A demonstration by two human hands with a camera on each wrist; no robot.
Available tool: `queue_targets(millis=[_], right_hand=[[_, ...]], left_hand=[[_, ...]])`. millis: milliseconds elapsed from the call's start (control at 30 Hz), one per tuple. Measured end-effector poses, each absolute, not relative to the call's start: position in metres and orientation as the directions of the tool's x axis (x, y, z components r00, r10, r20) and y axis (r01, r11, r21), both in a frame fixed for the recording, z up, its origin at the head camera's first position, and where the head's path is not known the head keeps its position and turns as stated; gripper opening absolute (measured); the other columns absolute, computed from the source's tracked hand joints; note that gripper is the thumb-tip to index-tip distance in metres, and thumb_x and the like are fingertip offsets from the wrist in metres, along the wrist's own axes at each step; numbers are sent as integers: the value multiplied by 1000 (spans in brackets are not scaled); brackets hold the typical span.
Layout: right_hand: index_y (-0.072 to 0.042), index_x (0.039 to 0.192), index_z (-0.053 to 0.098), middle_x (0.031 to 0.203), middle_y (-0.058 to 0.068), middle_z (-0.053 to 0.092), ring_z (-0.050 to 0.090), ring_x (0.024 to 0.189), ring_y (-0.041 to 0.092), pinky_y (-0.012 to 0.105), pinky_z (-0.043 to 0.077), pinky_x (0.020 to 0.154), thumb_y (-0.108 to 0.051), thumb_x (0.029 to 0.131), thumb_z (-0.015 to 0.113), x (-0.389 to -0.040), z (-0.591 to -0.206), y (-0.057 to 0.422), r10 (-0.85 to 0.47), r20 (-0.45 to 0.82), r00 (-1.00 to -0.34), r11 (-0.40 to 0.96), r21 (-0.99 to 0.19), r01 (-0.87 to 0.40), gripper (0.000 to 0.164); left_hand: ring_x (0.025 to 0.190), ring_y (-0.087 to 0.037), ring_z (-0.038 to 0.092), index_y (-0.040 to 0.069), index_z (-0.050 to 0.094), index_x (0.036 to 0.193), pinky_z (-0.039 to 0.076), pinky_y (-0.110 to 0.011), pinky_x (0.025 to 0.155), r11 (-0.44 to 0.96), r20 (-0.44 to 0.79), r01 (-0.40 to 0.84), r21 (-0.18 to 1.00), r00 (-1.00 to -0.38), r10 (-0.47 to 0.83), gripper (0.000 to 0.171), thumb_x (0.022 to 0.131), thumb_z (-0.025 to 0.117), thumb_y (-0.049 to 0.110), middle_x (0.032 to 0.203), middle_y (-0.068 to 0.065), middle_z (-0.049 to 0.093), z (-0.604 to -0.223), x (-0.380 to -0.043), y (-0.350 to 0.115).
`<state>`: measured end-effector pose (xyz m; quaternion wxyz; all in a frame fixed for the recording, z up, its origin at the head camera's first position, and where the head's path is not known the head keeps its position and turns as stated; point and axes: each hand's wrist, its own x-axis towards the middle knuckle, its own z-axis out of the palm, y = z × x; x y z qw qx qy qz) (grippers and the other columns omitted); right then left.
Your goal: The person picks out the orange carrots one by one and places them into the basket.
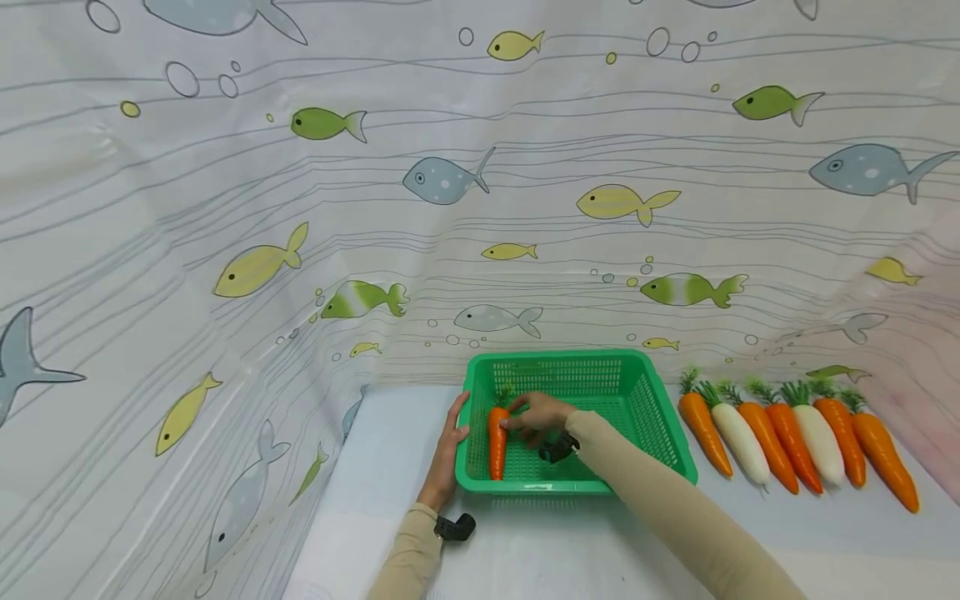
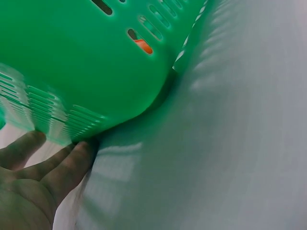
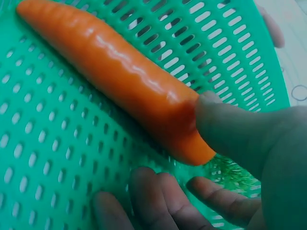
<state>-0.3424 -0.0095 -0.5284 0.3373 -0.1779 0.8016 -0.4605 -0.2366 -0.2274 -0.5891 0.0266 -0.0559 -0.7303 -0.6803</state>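
Observation:
A green plastic basket with slotted walls stands on the table. Inside, along its left wall, lies an orange carrot with its leafy top toward the back. My right hand reaches into the basket. Its thumb touches the carrot near the leafy end, while the other fingers are spread beside it, apart from the carrot. On the outside of the basket's left wall rests my left hand; in the left wrist view its fairly straight fingers touch the lower side wall.
To the basket's right, a row of several more carrots and two white radishes lies on the white table. A fish-patterned curtain hangs behind and along the left side.

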Motion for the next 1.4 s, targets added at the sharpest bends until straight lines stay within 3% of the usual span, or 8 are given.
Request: queue_targets(millis=[200,500,633,867,1067,1267,1400], right_hand=[[6,145,57,122,26,70,75,101,38,47,64,82,-30,102,72,-345,-516,8,-579,-336,-743,540,-841,-41,58],[1,138,65,133,30,67,71,114,46,51,62,92,-28,106,66,-356,-484,46,-602,-279,-748,522,-846,-106,43],[1,141,63,132,27,68,70,115,47,52,61,93,-28,107,64,-357,-473,67,-608,-244,-756,508,-851,-133,44],[0,144,61,129,24,70,73,106,32,44,62,89,-29,108,63,-356,-458,105,-602,-166,-781,474,-861,-182,46],[0,145,61,119,17,73,73,104,28,41,62,85,-31,109,62,-355,-451,137,-562,-143,-814,485,-855,-185,48],[2,144,61,120,18,72,73,106,32,49,62,89,-34,108,62,-360,-447,171,-493,-143,-858,529,-833,-165,51],[3,144,60,130,23,69,72,114,35,44,62,88,-36,108,62,-364,-445,195,-428,-171,-887,553,-826,-108,54]], left_hand=[[164,-35,14,42,20,169,15,-66,126,77,115,119,990,-992,47,61,109,31,35,180,-1,10,-588,-238,-228],[164,-35,15,39,21,169,14,-66,125,87,125,127,988,-992,30,62,109,32,33,179,-2,12,-588,-236,-228],[164,-37,15,39,21,169,13,-67,126,88,124,126,988,-992,27,61,109,31,34,180,-3,12,-588,-235,-228],[165,-36,14,40,22,169,12,-66,126,81,128,130,988,-991,30,61,109,33,35,180,-2,12,-586,-239,-229],[165,-37,13,39,21,169,13,-66,126,77,134,136,988,-990,37,61,109,32,36,180,-3,11,-587,-239,-228],[164,-36,14,39,21,169,13,-67,126,78,127,129,989,-991,34,61,110,31,35,180,-3,11,-588,-239,-228],[165,-35,13,39,21,169,12,-67,126,75,131,133,988,-991,33,60,110,32,35,180,-2,11,-588,-240,-228]])
